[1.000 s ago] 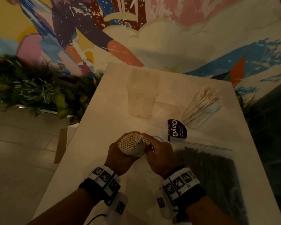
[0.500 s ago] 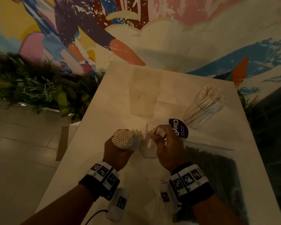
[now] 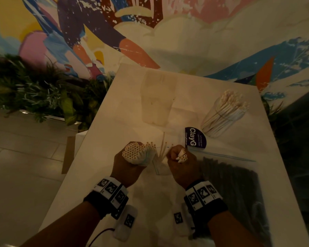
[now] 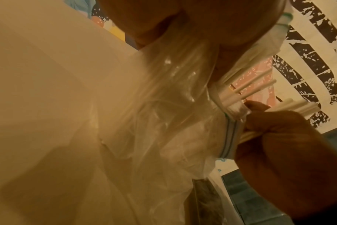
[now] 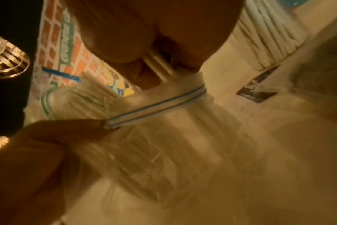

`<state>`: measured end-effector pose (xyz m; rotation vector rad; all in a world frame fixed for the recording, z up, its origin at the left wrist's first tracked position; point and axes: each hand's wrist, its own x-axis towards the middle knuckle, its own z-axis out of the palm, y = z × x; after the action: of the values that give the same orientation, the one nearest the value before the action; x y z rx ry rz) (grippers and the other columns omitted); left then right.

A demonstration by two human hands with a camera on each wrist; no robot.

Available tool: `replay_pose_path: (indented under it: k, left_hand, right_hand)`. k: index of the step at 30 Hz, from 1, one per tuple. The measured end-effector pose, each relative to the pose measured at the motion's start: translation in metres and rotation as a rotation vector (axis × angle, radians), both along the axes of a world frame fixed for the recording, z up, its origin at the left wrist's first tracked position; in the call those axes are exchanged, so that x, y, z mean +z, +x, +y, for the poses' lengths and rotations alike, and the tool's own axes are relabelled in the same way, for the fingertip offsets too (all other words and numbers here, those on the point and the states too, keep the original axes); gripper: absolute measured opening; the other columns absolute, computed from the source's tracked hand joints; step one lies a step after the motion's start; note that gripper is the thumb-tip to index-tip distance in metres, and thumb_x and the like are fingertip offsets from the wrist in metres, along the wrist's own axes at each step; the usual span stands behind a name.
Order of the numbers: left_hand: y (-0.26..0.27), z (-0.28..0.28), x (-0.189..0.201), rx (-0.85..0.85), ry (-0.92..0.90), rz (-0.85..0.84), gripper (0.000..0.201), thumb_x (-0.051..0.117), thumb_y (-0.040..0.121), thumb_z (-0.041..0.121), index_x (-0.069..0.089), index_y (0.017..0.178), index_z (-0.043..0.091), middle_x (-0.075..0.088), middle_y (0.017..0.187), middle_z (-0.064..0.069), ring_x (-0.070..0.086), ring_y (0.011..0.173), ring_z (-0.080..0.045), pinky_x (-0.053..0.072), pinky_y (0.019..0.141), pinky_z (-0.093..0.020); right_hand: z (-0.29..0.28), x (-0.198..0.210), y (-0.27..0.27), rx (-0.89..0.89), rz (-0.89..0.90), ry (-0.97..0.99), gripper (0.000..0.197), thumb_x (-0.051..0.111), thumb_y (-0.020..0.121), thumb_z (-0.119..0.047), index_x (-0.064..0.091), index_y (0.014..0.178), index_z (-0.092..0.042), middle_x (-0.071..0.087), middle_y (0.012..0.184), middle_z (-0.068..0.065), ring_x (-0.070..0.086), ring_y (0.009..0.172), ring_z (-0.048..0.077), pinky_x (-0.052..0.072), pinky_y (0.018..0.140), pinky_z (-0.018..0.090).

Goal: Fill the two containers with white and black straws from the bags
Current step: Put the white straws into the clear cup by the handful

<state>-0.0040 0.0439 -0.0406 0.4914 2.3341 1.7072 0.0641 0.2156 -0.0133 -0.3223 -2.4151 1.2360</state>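
A: Holding a thick bundle of white straws (image 3: 134,152) through the clear zip bag (image 4: 175,124), the left hand (image 3: 127,168) has its grip wrapped full round them, open ends facing up.

B: And the right hand (image 3: 183,165)?

A: Its grip is narrow, fingers curled on a few white straws (image 3: 182,157) drawn partly out of the bag's mouth. In the right wrist view the blue zip strip (image 5: 158,105) runs just below those fingers.

B: Where do the two hands sit?

A: Side by side above the near middle of the tabletop (image 3: 114,125), apart, with several loose straws (image 3: 162,148) standing up out of the bag between them.

B: The containers?

A: One clear round container (image 3: 221,120) stands at the far right, packed with white straws leaning rightward. A second tall clear container (image 3: 157,100) stands at the far middle; whether anything is in it I cannot tell, the light is dim.

B: Black straws?

A: In a flat clear bag (image 3: 239,184) lying on the right side of the tabletop, just beside the right wrist. A dark label reading "ClayG" (image 3: 195,138) lies between that bag and the round container.

B: Background?

A: A painted mural (image 3: 150,32) and green plants (image 3: 34,93) to the left.
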Motion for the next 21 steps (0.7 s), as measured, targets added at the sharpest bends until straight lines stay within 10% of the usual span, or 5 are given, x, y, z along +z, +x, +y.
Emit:
replay_pose_path:
  k: [5,10,14,21]
  left_hand:
    - [-0.001,-0.002,0.002,0.01,-0.016,0.035,0.056,0.068,0.064,0.05,0.063,0.106,0.013,0.064,0.103,0.0,0.061,0.098,-0.014,0.048,0.089,-0.021]
    - [0.004,0.001,0.015,0.066,0.097,0.003,0.038,0.078,0.062,0.021,0.06,0.088,0.042,0.064,0.09,0.018,0.059,0.088,0.009,0.048,0.082,-0.017]
    - [0.002,-0.002,0.012,0.065,0.1,0.033,0.052,0.079,0.067,-0.002,0.056,0.089,0.039,0.061,0.092,0.014,0.057,0.087,0.014,0.044,0.076,-0.003]
    - [0.006,0.004,0.02,0.063,0.178,0.022,0.05,0.074,0.064,-0.015,0.057,0.085,0.026,0.06,0.089,0.014,0.057,0.083,0.018,0.042,0.07,0.0]
  right_hand:
    - [0.004,-0.01,-0.005,0.015,-0.015,-0.028,0.044,0.061,0.085,0.003,0.045,0.063,-0.031,0.053,0.058,-0.015,0.054,0.064,-0.006,0.04,0.059,0.007]
    - [-0.001,0.004,-0.013,0.021,-0.059,-0.433,0.035,0.054,0.08,0.01,0.045,0.063,-0.019,0.064,0.065,-0.001,0.067,0.076,0.021,0.054,0.078,0.039]
    - [-0.002,0.026,-0.01,0.008,0.162,-0.82,0.026,0.049,0.074,0.007,0.033,0.067,-0.012,0.062,0.065,0.006,0.064,0.069,0.021,0.054,0.074,0.032]
    - [0.009,0.064,-0.008,-0.016,0.288,-0.799,0.042,0.044,0.086,0.019,0.036,0.064,-0.016,0.064,0.062,0.005,0.061,0.06,0.021,0.054,0.06,0.03]
